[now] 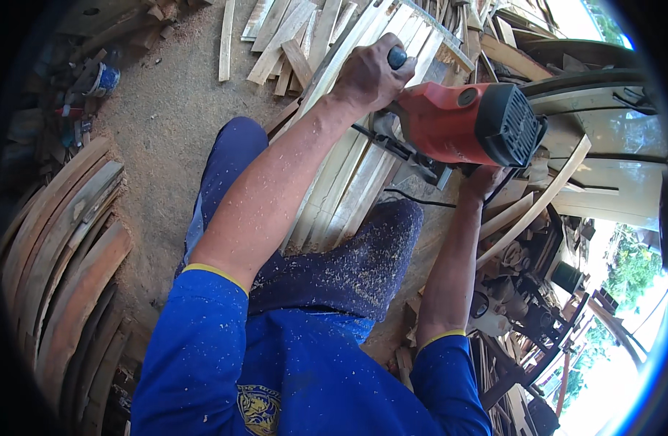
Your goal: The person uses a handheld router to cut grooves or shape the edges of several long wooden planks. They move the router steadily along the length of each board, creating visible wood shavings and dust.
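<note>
A red power planer [450,131] with a black motor housing rests on pale wood strips [348,174] that run between my knees. My left hand [370,73] grips its dark front knob at the top. Under the tool's body, my right hand [483,180] holds the rear handle and is mostly hidden by the housing. A black cord [414,198] trails from the tool across the strips. My blue trousers [348,269] are dusted with wood shavings.
Curved wooden boards [65,247] are stacked at the left. Loose slats [290,36] lie piled ahead on the sawdust-covered ground [167,116]. A small blue can [105,78] sits at the far left. More curved planks and scrap wood [537,203] crowd the right side.
</note>
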